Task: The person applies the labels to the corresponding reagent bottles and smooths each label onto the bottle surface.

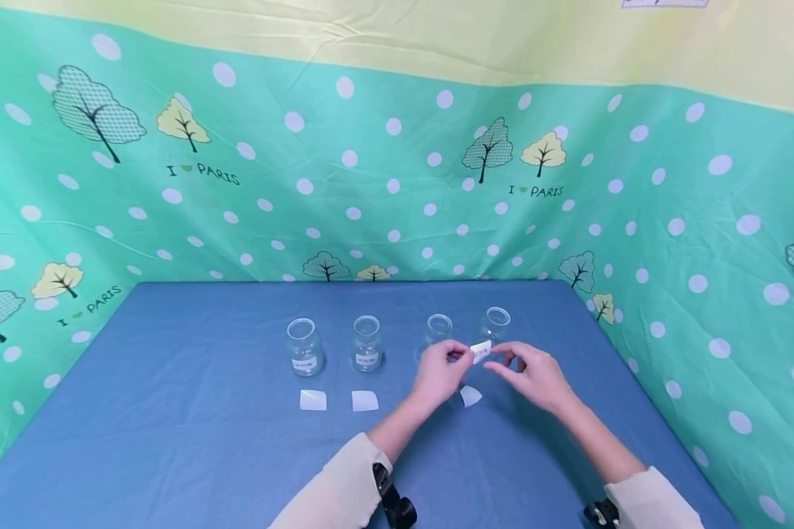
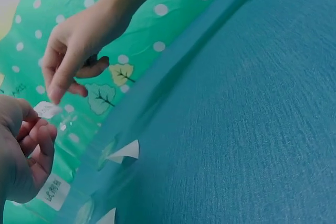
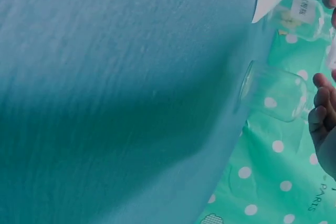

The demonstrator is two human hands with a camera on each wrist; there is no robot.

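My left hand (image 1: 440,371) pinches a small white label (image 1: 480,351) with writing on it between thumb and fingertips. My right hand (image 1: 532,375) is at the label's right edge, its index fingertip right by it and the thumb held apart below. Behind the hands stands a clear glass jar (image 1: 498,317), seen bare of any label in the right wrist view. Partly hidden by the left hand is another glass jar (image 1: 440,323), whose white label (image 3: 303,9) shows in the right wrist view.
Farther left stand two open glass jars, one (image 1: 302,338) at the end and one (image 1: 367,339) beside it, both labelled. White paper pieces (image 1: 313,400) (image 1: 365,400) lie before them, and a curled paper piece (image 1: 471,396) lies below the hands. A polka-dot curtain (image 1: 397,198) borders the blue table (image 1: 205,441).
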